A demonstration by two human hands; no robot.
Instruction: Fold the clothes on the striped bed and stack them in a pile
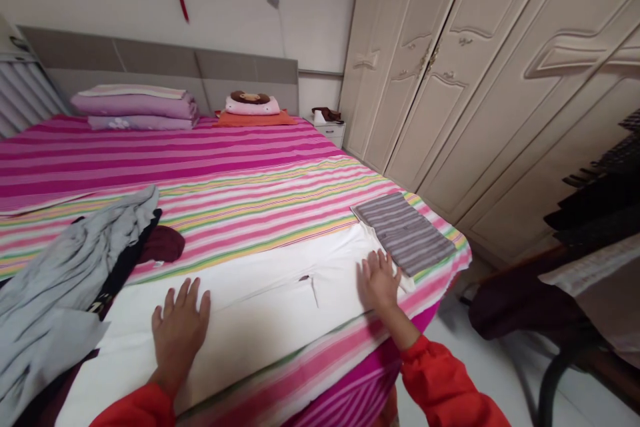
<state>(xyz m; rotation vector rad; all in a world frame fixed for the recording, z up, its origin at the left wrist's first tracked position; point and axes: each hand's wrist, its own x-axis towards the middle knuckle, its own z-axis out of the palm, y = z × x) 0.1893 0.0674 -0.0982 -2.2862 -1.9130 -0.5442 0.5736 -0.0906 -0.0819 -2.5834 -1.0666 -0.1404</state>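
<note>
A long white garment (260, 297) lies stretched out across the near side of the bed, with a small dark mark and a short crease or slit near its middle. On its left part my left hand (181, 323) rests palm down, fingers spread. My right hand (381, 280) lies flat near the garment's right end, its fingers also apart. Just beyond that hand is a folded grey striped cloth (405, 227). Left of my left hand, a heap of grey clothing (75, 253) covers part of the white garment's left end. A dark maroon cloth (163, 245) pokes out from the heap.
Folded purple bedding (137, 107) and a pink pillow (253, 105) sit by the headboard (240, 73). A tall wardrobe (430, 67) stands along the right. Dark clothes (600, 207) hang at the far right. A small bedside cabinet (331, 130) is in the corner.
</note>
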